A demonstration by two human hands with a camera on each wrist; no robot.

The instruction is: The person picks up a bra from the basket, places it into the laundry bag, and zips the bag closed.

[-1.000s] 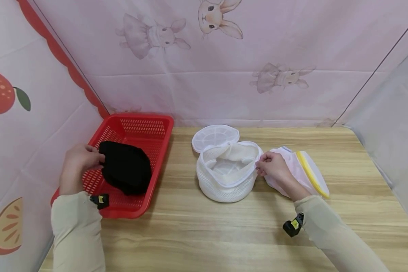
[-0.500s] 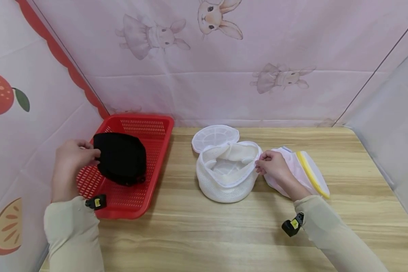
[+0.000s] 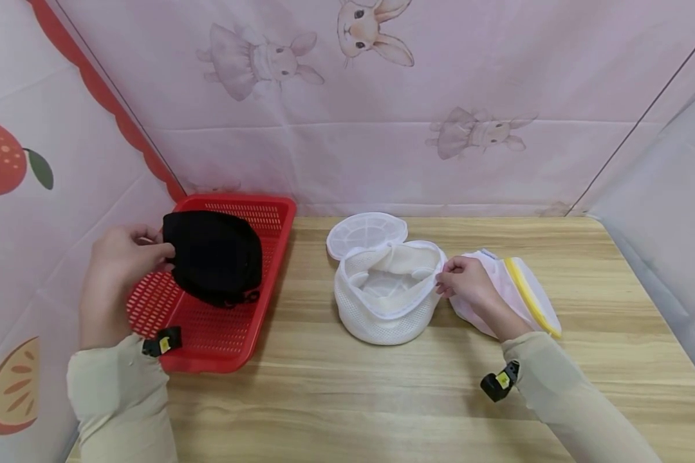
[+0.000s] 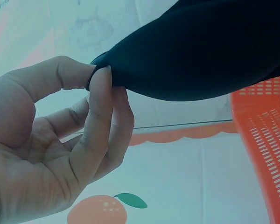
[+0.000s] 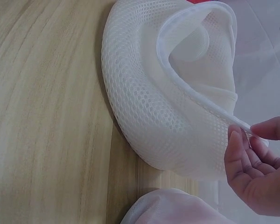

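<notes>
Hanging from a person's left hand (image 3: 129,256), a black cloth (image 3: 214,257) is at the left of the head view, over the red basket (image 3: 208,334). The thumb and fingertips pinch one end of it; in the left wrist view that end is a narrow tip, and the cloth widens toward the upper right of the frame. A small dark loop (image 3: 251,296) shows at its lower right edge. Whether the cloth touches the basket is hard to tell, since the black hides most detail.

At the centre of the head view, a white mesh bag (image 3: 382,326) sits on the wooden table (image 3: 336,405) with its mouth gaping. Its round lid (image 3: 367,235) lies flipped back behind it, toward the upper left. The right hand (image 3: 469,284) pinches the right side of the rim between thumb and bent fingers.

Right of centre, partly behind that hand, lies a pale pink bag (image 3: 502,289) with a yellow edge. Pale sleeves (image 3: 118,399) cover both forearms. Across the top of the frame hangs a pink curtain (image 3: 347,161) printed with rabbits.
</notes>
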